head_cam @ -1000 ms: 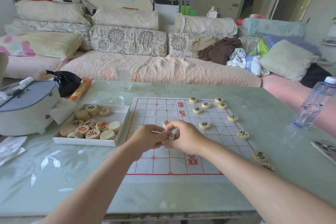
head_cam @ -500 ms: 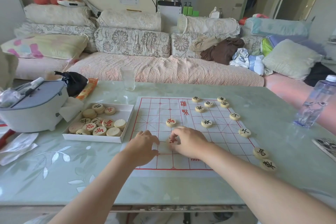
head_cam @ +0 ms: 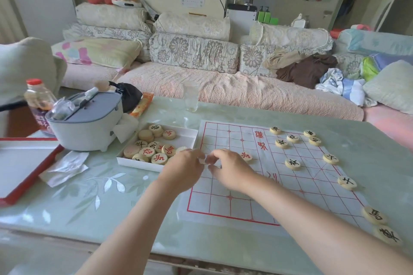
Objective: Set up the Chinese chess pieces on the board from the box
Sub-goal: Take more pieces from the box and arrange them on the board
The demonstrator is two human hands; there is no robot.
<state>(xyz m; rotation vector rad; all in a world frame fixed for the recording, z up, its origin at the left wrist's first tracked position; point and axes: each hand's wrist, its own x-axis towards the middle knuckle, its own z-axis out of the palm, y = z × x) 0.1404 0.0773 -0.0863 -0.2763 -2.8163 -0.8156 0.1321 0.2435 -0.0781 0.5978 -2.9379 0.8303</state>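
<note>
The white paper board [head_cam: 274, 187] with its red grid lies on the green table. One red-marked piece [head_cam: 246, 156] sits on its left half, and several black-marked pieces [head_cam: 292, 163] stand on the far and right parts. Two more black pieces [head_cam: 375, 215] lie off the near right corner. The white box [head_cam: 192, 134], left of the board, holds several pieces. My left hand [head_cam: 183, 172] and right hand [head_cam: 230, 169] meet fingertip to fingertip at the board's left edge. A small pale piece [head_cam: 202, 161] shows between them, pinched by the left fingers. The right hand's grip is blurred.
A grey-white appliance [head_cam: 87, 123] and a bottle [head_cam: 40, 105] stand left of the box. A red-rimmed tray [head_cam: 22, 167] and crumpled tissue [head_cam: 67, 167] lie nearer. A clear glass [head_cam: 191, 96] stands at the table's far edge, with a sofa behind.
Both hands moved left from the board's near middle to its left edge by the box, and their fingertips have come together again. My view has turned left.
</note>
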